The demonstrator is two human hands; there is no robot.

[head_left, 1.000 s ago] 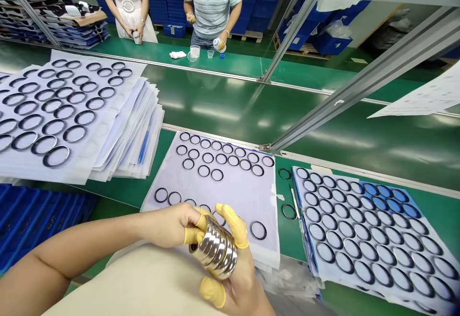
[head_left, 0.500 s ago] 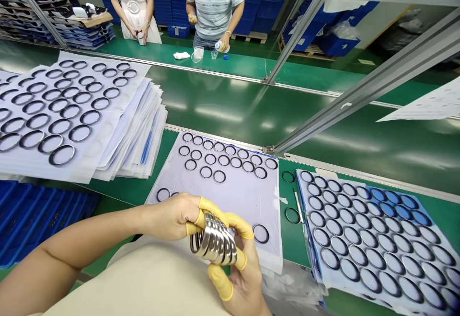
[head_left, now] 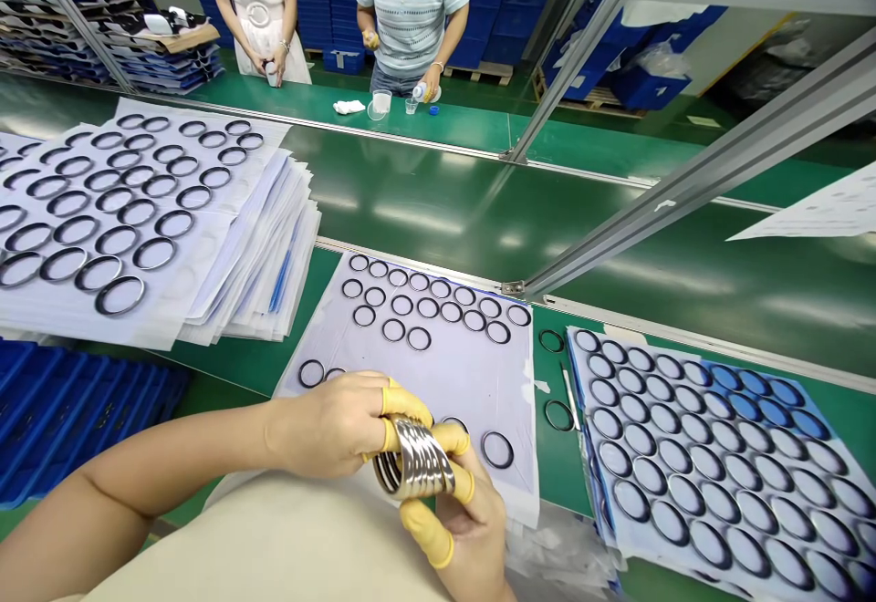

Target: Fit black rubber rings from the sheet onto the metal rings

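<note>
A short row of shiny metal rings, several pressed side by side, is held between my two hands close to my body. My left hand, with yellow finger cots, grips the rings from the left and above. My right hand, also in yellow finger cots, closes round their right side, its thumb below. Beneath and beyond my hands lies a white sheet on the bench. Black-edged rings stand in rows along its far part, and a single ring lies right of my right hand.
At left rises a tall stack of sheets topped with rings. Another ring-covered stack is at right, beside a white pen-like tool and loose rings. A metal post slants over the bench. Two people stand across it.
The row of rings has turned slightly and shifted a little to the right in my hands. My left hand has moved right, its fingers further over the rings.
</note>
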